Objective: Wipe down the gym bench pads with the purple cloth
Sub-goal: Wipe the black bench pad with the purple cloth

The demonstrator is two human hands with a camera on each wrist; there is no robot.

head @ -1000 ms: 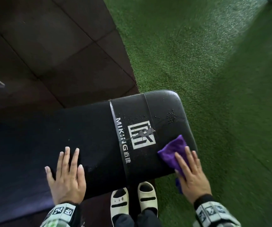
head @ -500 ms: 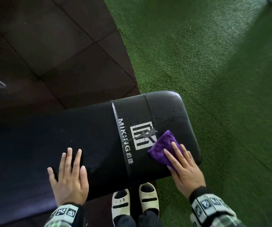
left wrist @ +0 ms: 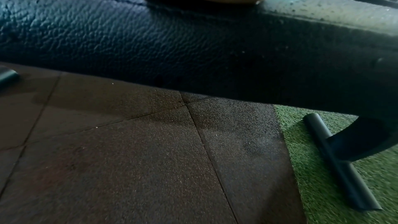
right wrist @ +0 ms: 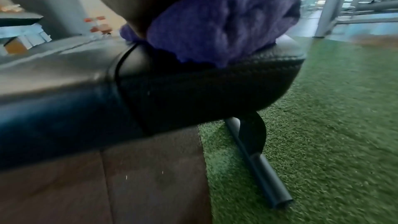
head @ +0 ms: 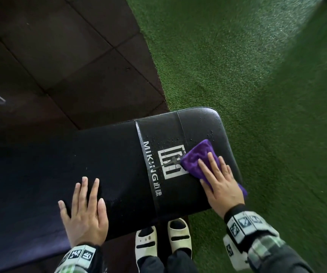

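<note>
A black gym bench pad (head: 115,158) with a white logo lies across the head view, its right end wet with droplets. The purple cloth (head: 196,156) lies on that end beside the logo, and my right hand (head: 217,180) presses flat on it with straight fingers. My left hand (head: 84,209) rests flat on the pad's near edge, fingers spread, holding nothing. In the right wrist view the cloth (right wrist: 219,18) bunches under my palm on the pad (right wrist: 193,81). The left wrist view shows the pad's textured side (left wrist: 150,40) under my palm.
Dark rubber floor tiles (head: 60,56) lie beyond the bench and green turf (head: 257,75) lies to the right. My feet in pale slides (head: 162,239) stand under the pad's near edge. The bench's black foot bar (right wrist: 258,166) rests on the turf.
My right hand has slid the cloth away from the near right edge, up and inward toward the logo. My left hand has stayed flat on the pad.
</note>
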